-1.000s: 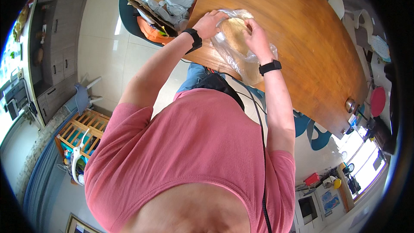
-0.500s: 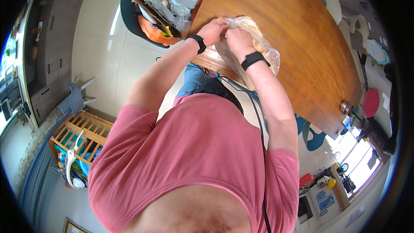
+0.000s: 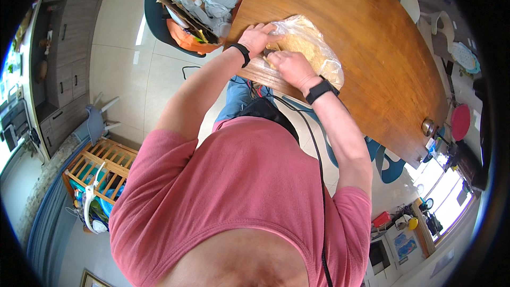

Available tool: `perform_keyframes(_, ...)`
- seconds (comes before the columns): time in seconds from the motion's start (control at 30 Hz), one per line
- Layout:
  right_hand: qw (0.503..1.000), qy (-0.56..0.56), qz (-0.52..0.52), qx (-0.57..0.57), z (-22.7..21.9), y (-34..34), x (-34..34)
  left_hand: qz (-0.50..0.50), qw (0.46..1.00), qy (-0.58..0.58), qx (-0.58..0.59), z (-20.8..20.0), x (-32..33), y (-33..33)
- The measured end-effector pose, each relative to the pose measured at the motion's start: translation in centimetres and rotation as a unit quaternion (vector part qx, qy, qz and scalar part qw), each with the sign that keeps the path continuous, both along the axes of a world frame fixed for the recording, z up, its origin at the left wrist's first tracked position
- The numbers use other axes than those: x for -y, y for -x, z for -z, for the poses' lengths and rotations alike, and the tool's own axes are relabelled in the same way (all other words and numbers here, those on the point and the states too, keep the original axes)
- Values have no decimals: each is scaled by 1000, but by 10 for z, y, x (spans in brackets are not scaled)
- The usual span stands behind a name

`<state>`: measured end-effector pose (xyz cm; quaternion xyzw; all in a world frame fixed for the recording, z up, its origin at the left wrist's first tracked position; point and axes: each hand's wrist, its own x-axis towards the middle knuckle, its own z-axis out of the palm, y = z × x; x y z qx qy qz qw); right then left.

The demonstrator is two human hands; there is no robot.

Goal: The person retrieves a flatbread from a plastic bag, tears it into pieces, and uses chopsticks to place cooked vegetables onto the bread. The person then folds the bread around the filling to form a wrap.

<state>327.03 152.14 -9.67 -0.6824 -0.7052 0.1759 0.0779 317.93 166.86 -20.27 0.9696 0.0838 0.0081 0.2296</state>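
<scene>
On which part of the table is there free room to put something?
Bare: the wooden table, beyond the plastic bag and rightward to the round metal object. Crowded: the near-left corner, where left hand, right hand and bag meet.

Had the left grip and right grip on a clear plastic bag with pale yellow contents, at the worktop's near left corner; had crumpled grey plastic just left of the worktop.
</scene>
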Motion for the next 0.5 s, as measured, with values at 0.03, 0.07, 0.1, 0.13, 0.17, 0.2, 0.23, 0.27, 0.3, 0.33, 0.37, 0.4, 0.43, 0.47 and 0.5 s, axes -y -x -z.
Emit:
perform_keyframes(0.03, 999, -21, -13, -25, -3, 4, 8, 3, 1000, -7, 3, 1, -1, 0)
perform_keyframes(0.07, 996, -59, 5, -68, -8, 8, 17, 4, 1000, -6, 2, 2, -2, -1)
perform_keyframes(0.1, 989, -99, 22, -111, -15, 11, 29, 5, 1000, -5, 2, 3, -3, -1)
perform_keyframes(0.13, 978, -141, 38, -150, -22, 15, 40, 3, 1000, -10, 10, 4, -4, -1)
perform_keyframes(0.17, 973, -125, 66, -185, -29, 17, 52, 4, 1000, -13, 19, 5, -5, -2)
perform_keyframes(0.2, 967, -106, 95, -212, -37, 19, 64, 7, 1000, -12, 8, 4, -5, -2)
perform_keyframes(0.23, 949, -96, 142, -264, -43, 21, 74, 5, 1000, -20, 9, 3, -5, -3)
perform_keyframes(0.27, 935, -99, 193, -280, -46, 22, 80, 7, 1000, -27, 6, 0, -5, -4)
perform_keyframes(0.3, 918, -102, 245, -296, -48, 22, 86, 10, 1000, -27, 5, -4, -5, -4)
perform_keyframes(0.33, 898, -107, 289, -313, -50, 21, 91, 16, 1000, -24, -1, -11, -4, -4)
perform_keyframes(0.37, 859, -66, 372, -345, -50, 19, 94, 24, 999, -25, -25, -19, -4, -5)
perform_keyframes(0.4, 859, -111, 377, -327, -49, 17, 97, 12, 999, -31, -11, -28, -2, -6)
perform_keyframes(0.43, 855, -138, 391, -310, -47, 14, 99, 1, 999, -41, -16, -39, 1, -4)
perform_keyframes(0.47, 848, -160, 411, -293, -46, 13, 102, -6, 998, -52, -33, -50, 5, -2)
perform_keyframes(0.5, 854, -171, 405, -278, -45, 11, 105, -7, 997, -71, -14, -61, 9, 2)
